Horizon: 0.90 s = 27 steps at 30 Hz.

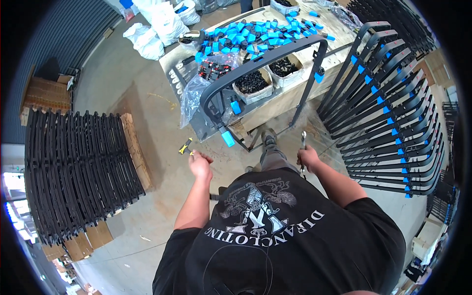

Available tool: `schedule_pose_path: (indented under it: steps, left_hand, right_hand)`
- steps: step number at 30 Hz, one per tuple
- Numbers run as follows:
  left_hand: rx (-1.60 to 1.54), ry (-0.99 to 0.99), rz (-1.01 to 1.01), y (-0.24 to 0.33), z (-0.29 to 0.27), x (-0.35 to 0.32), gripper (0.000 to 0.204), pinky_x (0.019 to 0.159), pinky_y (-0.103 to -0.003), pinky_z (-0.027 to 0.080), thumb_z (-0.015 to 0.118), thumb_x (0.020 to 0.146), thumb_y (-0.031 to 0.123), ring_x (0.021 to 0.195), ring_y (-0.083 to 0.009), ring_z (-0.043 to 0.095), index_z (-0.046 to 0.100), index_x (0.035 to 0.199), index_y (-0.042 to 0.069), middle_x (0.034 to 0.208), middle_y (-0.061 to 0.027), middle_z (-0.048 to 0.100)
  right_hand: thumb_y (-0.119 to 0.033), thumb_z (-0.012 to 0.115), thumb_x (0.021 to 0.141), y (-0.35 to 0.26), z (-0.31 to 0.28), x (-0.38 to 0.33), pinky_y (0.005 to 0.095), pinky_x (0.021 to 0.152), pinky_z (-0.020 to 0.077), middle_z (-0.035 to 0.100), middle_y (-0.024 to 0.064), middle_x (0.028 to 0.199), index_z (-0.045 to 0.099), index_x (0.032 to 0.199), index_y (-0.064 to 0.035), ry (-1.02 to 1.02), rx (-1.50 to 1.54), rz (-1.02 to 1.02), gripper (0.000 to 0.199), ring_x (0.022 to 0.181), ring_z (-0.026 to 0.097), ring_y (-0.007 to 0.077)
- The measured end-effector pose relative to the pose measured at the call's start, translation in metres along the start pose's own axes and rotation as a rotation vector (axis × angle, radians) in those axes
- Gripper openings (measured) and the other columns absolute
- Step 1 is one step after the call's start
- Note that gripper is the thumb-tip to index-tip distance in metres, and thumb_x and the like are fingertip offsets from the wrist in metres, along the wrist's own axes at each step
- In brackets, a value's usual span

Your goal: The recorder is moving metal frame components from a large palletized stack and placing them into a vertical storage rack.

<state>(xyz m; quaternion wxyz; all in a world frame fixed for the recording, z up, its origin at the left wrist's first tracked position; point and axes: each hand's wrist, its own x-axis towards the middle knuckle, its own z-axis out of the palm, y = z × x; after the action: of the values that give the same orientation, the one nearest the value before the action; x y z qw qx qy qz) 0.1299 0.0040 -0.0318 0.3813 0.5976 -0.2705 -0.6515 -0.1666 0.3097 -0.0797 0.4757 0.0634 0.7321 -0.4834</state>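
Left hand (201, 165) grips a yellow-black tool (186, 147); right hand (309, 158), a metal tool (303, 139).
Black frame (259, 63) bears blue fittings (227, 138), seemingly part-finished; loose blue pieces (240, 37) remain on the bench (339, 33).

Windows (14, 186): blown-out glare, far L edge
Floor (157, 209): well lit, soft shadow beside blk frames (81, 167)
My L hand (200, 165) & R hand (309, 157): evenly lit, pretty sharp
Pic rim: blk corners, fisheye bend, smeared detail

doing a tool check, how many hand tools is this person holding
2: a yellow-and-black tool in the left hand and a silver metal tool in the right hand. Anything inside the grips may be hidden.
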Motion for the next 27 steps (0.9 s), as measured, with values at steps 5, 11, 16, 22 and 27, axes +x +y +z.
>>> schedule_pose_path:
  steps: [5, 11, 16, 22, 27]
  left_hand:
    - [0.845, -0.379, 1.248, 0.038, 0.032, -0.072, 0.020, 0.071, -0.029, 0.047, 0.067, 0.095, 0.015, 0.078, -0.0236, 0.061, 0.066, 0.086, -0.003, 0.088, -0.0116, 0.065]
    - [0.654, -0.921, 0.249, 0.048, 0.140, -0.159, 0.017, 0.072, -0.032, 0.051, 0.074, 0.087, 0.012, 0.086, -0.0227, 0.065, 0.071, 0.094, -0.004, 0.095, -0.0139, 0.068]
    - [0.819, -0.891, 0.758, 0.061, 0.162, -0.166, 0.023, 0.077, -0.035, 0.053, 0.077, 0.085, 0.018, 0.089, -0.0261, 0.067, 0.071, 0.097, 0.000, 0.096, -0.0137, 0.070]
    - [0.783, -0.262, 0.803, -0.005, 0.082, -0.045, 0.074, 0.088, -0.037, 0.051, 0.088, 0.074, 0.025, 0.095, -0.0250, 0.065, 0.051, 0.131, -0.004, 0.108, -0.0167, 0.066]
    - [0.862, -0.408, 0.472, -0.030, 0.074, 0.007, 0.115, 0.083, -0.036, 0.052, 0.091, 0.071, 0.026, 0.093, -0.0201, 0.062, 0.018, 0.153, -0.008, 0.117, -0.0163, 0.061]
  right_hand:
    - [-0.018, 0.072, 0.086, -0.019, -0.006, -0.054, 0.0336, 0.069, 0.0525, 0.062, 0.0088, 0.088, 0.054, 0.110, -0.0010, -0.156, -0.003, -0.240, 0.035, 0.076, 0.062, 0.0187]
    - [-0.025, 0.082, 0.076, -0.131, 0.067, -0.107, 0.0388, 0.086, 0.0527, 0.067, 0.0131, 0.104, 0.047, 0.129, 0.0049, -0.405, -0.385, -0.910, 0.070, 0.093, 0.065, 0.0220]
    - [-0.009, 0.063, 0.085, -0.150, 0.062, -0.085, 0.0342, 0.078, 0.0515, 0.064, 0.0072, 0.089, 0.058, 0.109, 0.0006, -0.474, -0.210, -0.521, 0.026, 0.084, 0.060, 0.0161]
    - [-0.012, 0.061, 0.082, -0.136, -0.033, -0.037, 0.0357, 0.076, 0.0494, 0.059, 0.0068, 0.081, 0.058, 0.100, -0.0024, -0.295, -0.336, -0.484, 0.021, 0.079, 0.057, 0.0178]
    - [-0.014, 0.062, 0.079, -0.132, -0.101, -0.004, 0.0386, 0.076, 0.0511, 0.065, 0.0140, 0.082, 0.060, 0.097, -0.0015, -0.145, -0.581, -0.504, 0.023, 0.081, 0.064, 0.0251]
